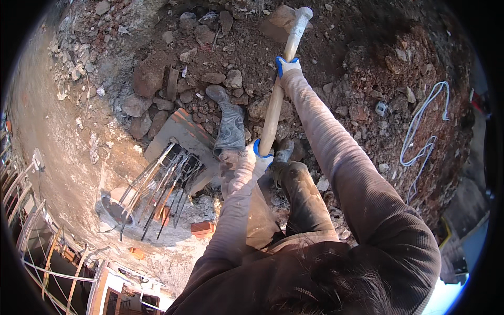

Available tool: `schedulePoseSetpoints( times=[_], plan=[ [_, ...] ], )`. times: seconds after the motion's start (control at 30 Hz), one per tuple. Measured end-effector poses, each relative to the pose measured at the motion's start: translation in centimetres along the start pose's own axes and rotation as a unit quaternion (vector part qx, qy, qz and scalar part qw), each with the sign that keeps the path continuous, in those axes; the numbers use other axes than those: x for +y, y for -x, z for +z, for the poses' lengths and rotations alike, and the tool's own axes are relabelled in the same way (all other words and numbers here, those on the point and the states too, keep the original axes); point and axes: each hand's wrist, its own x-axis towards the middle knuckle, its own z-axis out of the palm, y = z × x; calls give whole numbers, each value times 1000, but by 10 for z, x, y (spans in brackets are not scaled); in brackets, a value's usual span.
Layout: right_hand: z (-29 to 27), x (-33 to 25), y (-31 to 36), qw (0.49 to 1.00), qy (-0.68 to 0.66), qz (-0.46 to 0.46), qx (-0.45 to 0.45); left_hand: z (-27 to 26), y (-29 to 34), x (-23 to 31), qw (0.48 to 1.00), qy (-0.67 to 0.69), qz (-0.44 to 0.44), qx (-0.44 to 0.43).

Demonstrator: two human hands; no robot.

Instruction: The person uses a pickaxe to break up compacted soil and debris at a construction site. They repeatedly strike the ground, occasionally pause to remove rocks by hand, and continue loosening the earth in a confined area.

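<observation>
A long wooden-handled tool [273, 113] with a dusty, pale metal head [300, 23] slants away from my body over the broken ground. From this angle I cannot make out the head's exact kind. My left hand [257, 159], in a white and blue work glove, grips the handle's near end by my legs. Farther up, just below the head, my right hand [289, 66] is wrapped round the handle in a matching glove, its arm stretched out. A brown, stony patch of ground [281, 23] lies around the head; whether they touch is unclear.
Patterned rubber boots [231, 123] stand among loose rocks [149, 76]. On my left, bent steel bars [163, 184] rise from a concrete block [181, 131], near a broken brick [202, 229]. A white cord [420, 126] and a small pale object [380, 108] lie right.
</observation>
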Motion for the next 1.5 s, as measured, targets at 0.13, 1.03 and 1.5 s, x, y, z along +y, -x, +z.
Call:
schedulePoseSetpoints(
  times=[0.13,1.03,1.5],
  plan=[
    [-49,136,1,947,318,-18,-41,150,87,-58,985,80,-155,-10],
    [-125,142,227,971,228,-51,-53,132,233,-87,990,24,-102,-95],
    [-286,305,207,908,381,120,-123,361,332,-125,780,486,-320,-230]
  ],
)
